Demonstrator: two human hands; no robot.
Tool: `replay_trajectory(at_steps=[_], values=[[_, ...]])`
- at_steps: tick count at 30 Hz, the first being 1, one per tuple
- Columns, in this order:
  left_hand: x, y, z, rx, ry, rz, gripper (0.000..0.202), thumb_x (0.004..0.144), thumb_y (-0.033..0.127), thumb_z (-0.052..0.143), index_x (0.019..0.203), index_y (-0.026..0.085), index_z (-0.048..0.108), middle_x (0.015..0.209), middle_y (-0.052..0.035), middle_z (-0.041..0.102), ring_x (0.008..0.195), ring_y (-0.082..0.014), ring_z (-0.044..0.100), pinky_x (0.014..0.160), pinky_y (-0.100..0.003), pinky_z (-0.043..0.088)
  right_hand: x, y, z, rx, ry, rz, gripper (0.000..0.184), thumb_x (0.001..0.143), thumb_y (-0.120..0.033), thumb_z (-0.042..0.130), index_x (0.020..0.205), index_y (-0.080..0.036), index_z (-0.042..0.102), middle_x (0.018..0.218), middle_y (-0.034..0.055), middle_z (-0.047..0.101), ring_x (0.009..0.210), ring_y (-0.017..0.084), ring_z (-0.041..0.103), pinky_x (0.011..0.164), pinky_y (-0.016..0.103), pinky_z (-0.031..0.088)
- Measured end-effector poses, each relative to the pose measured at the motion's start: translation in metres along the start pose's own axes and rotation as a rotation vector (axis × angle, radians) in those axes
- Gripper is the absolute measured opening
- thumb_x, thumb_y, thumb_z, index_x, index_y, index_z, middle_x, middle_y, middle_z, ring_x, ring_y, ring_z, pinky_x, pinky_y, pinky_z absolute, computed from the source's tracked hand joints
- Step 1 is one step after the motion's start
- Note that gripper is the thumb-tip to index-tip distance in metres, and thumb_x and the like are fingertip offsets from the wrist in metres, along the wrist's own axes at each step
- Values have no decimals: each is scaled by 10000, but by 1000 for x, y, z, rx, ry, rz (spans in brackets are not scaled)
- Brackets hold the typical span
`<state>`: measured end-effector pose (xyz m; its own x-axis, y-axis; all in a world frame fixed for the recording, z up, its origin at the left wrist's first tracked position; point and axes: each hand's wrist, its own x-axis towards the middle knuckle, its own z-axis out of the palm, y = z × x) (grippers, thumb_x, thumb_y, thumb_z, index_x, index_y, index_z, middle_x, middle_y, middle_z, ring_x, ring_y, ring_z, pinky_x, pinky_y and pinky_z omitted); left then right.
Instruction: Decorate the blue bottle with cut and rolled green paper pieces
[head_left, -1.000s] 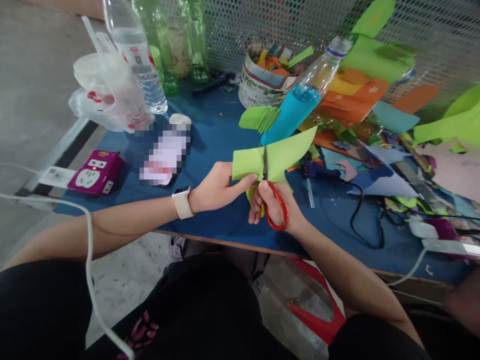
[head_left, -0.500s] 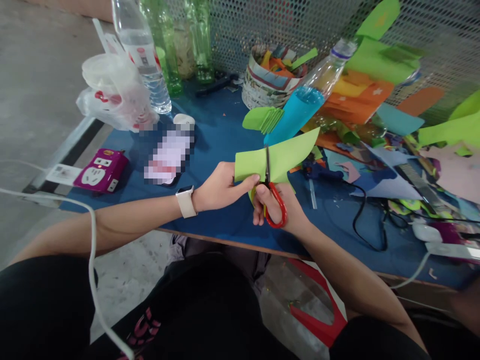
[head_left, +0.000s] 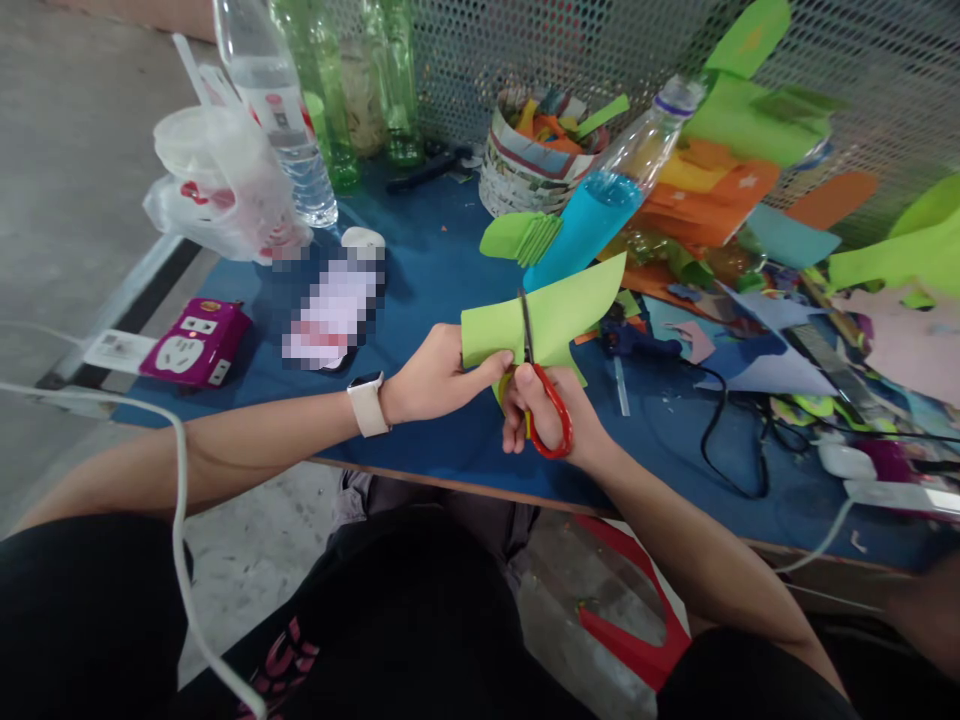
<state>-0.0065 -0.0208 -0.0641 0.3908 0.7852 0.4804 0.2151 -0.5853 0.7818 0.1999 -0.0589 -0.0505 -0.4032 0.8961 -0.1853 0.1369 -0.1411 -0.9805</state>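
My left hand (head_left: 442, 376) is closed on the left end of a light green sheet of paper (head_left: 574, 300), thumb on top and the other fingers hidden beneath. In my right hand (head_left: 541, 412) is a pair of scissors (head_left: 555, 425) with red and yellow handles. Their blades lie across the sheet, pointing away from me, with one dark blade showing over the paper. Just beyond the sheet, a clear bottle (head_left: 600, 205) wrapped in blue leans to the right. A pleated green paper piece (head_left: 517, 238) touches its left side.
On the left are a purple socket block (head_left: 196, 342), a phone (head_left: 330, 310), a bagged cup (head_left: 217, 190) and a water bottle (head_left: 289, 120). A paper-scrap basket (head_left: 525, 170) stands behind. Paper pieces (head_left: 780, 350) and a blue glue gun (head_left: 637, 340) lie right.
The scissors have turned slightly, their blade tips tilting to the left over the green paper. The whole view has shifted a little; both hands keep their hold.
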Motion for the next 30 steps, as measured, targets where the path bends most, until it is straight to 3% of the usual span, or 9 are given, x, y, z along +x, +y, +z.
replay_trajectory(at_steps=[11,30], values=[[0,4,-3,0,-55,11,277,1083,341,589,887,185,706,870,-59,829,763,-194,758,758,-318,579,0,-3,1,71,27,-3,822,855,-999,776,682,-234,531,592,-15,582,406,159,660,386,247,545],[0,6,-3,7,-51,-14,212,1019,291,610,845,190,673,826,-41,788,711,-174,706,718,-307,550,0,2,-1,-22,23,-39,808,911,-978,737,652,-237,550,527,3,594,425,185,698,365,238,527]])
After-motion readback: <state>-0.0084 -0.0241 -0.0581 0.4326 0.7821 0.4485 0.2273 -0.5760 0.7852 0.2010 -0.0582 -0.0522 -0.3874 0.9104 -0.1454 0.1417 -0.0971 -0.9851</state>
